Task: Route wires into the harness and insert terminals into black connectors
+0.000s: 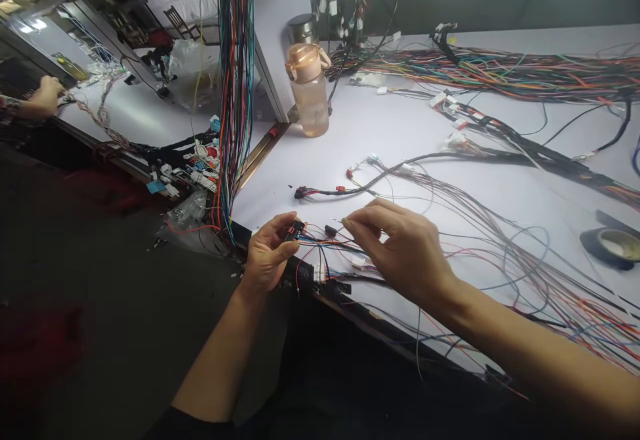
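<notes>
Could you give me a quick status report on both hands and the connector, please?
Left hand pinching small black connector. Right hand pinching a thin wire beside it. Loose wires crowd the table.

Both forearms are bare from wrist to elbow. The left hand (267,253) and right hand (405,247) wear no gloves, rings or watch. A dark sleeve edge (195,423) shows at the left elbow, far back from the fingers. Nails are short and unpainted.
</notes>
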The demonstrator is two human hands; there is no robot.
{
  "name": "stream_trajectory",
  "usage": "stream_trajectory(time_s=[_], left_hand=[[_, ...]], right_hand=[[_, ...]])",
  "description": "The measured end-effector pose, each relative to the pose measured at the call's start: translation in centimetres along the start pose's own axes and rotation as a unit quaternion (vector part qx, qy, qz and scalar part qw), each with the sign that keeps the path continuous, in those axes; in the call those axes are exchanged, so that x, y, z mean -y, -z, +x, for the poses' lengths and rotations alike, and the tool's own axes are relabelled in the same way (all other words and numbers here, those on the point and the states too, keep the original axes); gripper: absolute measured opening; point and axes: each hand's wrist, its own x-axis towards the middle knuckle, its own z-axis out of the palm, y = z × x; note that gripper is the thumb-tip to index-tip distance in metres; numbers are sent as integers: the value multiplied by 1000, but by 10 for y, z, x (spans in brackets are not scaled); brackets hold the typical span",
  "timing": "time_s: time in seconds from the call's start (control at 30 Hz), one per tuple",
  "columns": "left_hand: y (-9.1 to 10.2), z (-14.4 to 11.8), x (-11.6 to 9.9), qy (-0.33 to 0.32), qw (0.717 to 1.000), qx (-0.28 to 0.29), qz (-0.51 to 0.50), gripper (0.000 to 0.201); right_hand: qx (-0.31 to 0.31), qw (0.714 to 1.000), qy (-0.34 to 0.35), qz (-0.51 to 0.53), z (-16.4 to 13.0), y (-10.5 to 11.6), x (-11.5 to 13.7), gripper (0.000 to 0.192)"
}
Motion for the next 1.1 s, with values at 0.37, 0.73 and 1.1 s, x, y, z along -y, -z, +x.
stream_trajectory(time_s=[0.37,0.73,1.1], left_hand=[[27,30,11,-97,990,-31,102,45],[26,31,14,-145,962,13,230,45],[26,55,9,-136,885,123,427,63]], right_hand=[[132,983,-82,100,42,-27,-33,16],[145,971,-20,191,45,-63,-70,15],[105,988,87,78,50,-76,-81,11]])
